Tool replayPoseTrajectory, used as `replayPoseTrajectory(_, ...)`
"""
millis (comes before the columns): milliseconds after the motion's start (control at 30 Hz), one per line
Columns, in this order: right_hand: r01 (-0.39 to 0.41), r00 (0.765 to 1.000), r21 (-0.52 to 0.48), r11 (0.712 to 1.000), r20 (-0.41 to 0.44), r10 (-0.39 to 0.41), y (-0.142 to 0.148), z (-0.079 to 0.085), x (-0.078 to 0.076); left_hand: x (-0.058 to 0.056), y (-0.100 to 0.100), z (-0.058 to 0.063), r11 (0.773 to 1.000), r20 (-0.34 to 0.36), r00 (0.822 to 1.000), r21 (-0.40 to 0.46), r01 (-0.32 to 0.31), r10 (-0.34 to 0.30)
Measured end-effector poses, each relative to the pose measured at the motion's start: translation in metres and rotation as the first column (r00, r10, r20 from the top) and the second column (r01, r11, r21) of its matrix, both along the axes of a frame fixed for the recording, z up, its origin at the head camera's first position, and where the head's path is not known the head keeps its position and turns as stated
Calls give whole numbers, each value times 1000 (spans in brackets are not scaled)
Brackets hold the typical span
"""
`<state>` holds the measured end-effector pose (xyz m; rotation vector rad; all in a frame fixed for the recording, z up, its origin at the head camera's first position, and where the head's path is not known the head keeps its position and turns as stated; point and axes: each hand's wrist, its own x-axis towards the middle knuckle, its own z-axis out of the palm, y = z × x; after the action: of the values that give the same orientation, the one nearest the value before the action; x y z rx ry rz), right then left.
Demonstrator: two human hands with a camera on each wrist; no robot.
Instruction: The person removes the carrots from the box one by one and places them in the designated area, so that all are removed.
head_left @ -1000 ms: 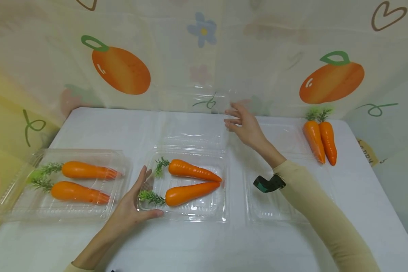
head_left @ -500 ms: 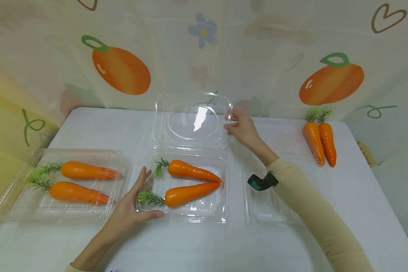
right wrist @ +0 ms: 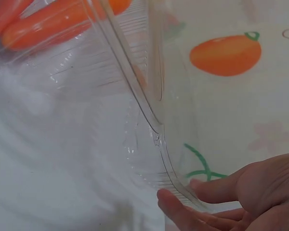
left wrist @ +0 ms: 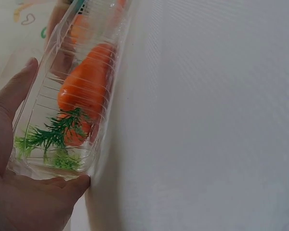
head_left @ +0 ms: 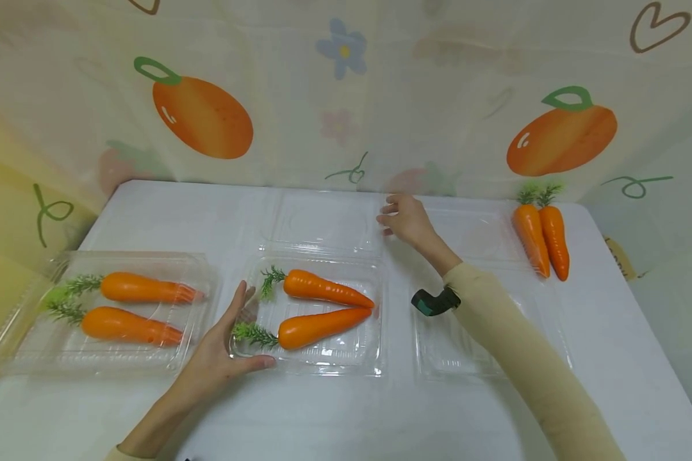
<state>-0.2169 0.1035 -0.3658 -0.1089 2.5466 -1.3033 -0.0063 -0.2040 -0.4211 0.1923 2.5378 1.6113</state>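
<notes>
In the head view, two orange toy carrots [head_left: 325,290] with green tops lie in the base of a clear plastic clamshell box [head_left: 360,363] at the middle of the table. My left hand [head_left: 219,352] rests against the box's left side, thumb and fingers spread around it. The left wrist view shows the thumb [left wrist: 79,185] touching one corner. My right hand [head_left: 406,219] is at the right edge of the box's raised lid [head_left: 323,221]. In the right wrist view, thumb and fingers pinch the lid's corner [right wrist: 176,180].
A second clear box [head_left: 34,349] with two carrots [head_left: 132,325] under plastic stands at left. Another clear box [head_left: 438,358] lies unfolded at right, partly under my forearm. Two more carrots [head_left: 555,243] lie at the back right, near a printed curtain [head_left: 432,77].
My right hand took hold of the lid's right edge, and the lid's far edge has come lower in the head view. My left hand stays in place.
</notes>
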Motion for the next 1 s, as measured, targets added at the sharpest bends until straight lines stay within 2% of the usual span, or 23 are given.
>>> replayPoseTrajectory(133, 4, 1000, 40, 999, 28, -5, -1, 3, -1, 0, 0, 1, 1000, -2, 1000, -3, -4, 4)
replayPoseTrajectory(467, 40, 997, 12, 999, 68, -41, 1, -3, -4, 0, 1, 2, 1000, -3, 1000, -12, -5, 5)
replayPoseTrajectory(633, 19, 997, 35, 999, 70, -21, 2, -1, -5, 0, 0, 1, 1000, -3, 1000, -6, -3, 3)
replayPoseTrajectory(800, -25, 1000, 79, 997, 15, 24, 8, 4, -5, -1, 0, 0, 1000, 1, 1000, -1, -2, 2)
replayPoseTrajectory(1000, -57, 997, 82, 995, -53, 62, 11, 15, -3, 1, 0, 0, 1000, 2, 1000, 6, -2, 2)
